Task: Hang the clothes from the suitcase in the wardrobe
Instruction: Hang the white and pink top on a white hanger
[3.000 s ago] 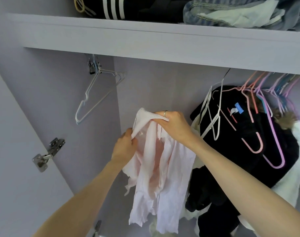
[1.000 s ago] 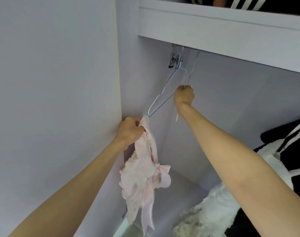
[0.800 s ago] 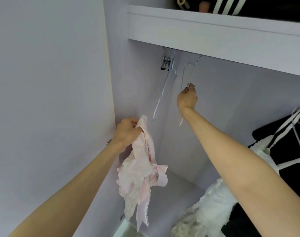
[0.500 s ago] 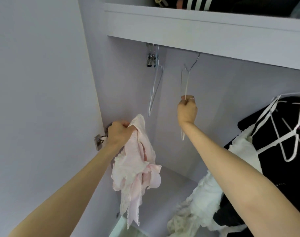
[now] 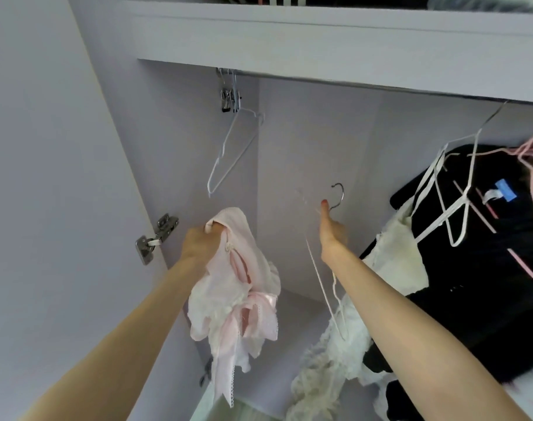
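Under the shelf (image 5: 320, 41), the rail stretch to the right of the empty white hanger (image 5: 228, 153) is bare as far as the dark clothes (image 5: 478, 253); hands could pass there toward the back panel. That hanger, with metal clips (image 5: 228, 100) above it, hangs tight in the left corner, near the side wall. Right of the gap, white and pink hangers (image 5: 453, 202) lie tangled over the dark clothes and block that side. Below the gap, white lacy garments (image 5: 335, 360) spill leftward. The left hand (image 5: 198, 244) with its bunched pink garment (image 5: 241, 299) and the right hand (image 5: 332, 229) with a loose hanger (image 5: 323, 284) fill the gap's lower part.
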A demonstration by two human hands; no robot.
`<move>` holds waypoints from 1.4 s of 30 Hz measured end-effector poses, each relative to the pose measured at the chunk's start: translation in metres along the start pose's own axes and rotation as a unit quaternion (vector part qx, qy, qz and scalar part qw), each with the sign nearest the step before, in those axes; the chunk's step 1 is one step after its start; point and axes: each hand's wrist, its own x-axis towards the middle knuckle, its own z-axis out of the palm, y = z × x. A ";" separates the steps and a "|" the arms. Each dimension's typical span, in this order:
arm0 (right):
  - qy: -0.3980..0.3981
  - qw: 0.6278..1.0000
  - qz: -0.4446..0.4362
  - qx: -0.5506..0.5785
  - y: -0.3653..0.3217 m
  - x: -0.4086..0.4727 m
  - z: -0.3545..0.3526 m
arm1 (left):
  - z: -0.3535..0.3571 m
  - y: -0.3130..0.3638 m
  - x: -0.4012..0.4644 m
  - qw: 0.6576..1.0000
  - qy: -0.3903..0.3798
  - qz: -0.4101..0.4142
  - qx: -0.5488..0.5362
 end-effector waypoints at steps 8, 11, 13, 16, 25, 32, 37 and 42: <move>-0.017 0.995 -0.072 -0.064 0.029 0.005 -0.024 | 0.013 -0.005 -0.007 0.984 0.034 0.111 0.136; -0.088 0.989 -0.085 -0.079 0.032 -0.006 -0.025 | 0.021 -0.003 -0.009 0.978 0.029 0.147 0.146; -0.147 0.978 -0.110 -0.104 0.036 -0.020 -0.024 | 0.027 0.003 -0.009 0.975 0.018 0.163 0.150; -0.240 0.959 -0.122 -0.089 0.047 -0.034 -0.019 | 0.033 0.016 -0.015 0.970 0.003 0.194 0.146; -0.145 0.952 -0.245 -0.111 0.042 -0.034 -0.010 | 0.044 0.023 -0.018 0.987 -0.063 0.144 0.032; -0.097 0.953 -0.243 -0.155 0.025 -0.012 -0.036 | 0.048 0.000 -0.019 0.937 -0.170 0.192 0.238; -0.082 0.954 -0.230 -0.172 0.023 -0.009 -0.050 | 0.045 -0.015 -0.012 0.902 -0.128 0.206 0.356; -0.069 0.956 -0.226 -0.172 0.029 -0.009 -0.056 | 0.041 -0.019 -0.009 0.955 -0.114 0.095 0.256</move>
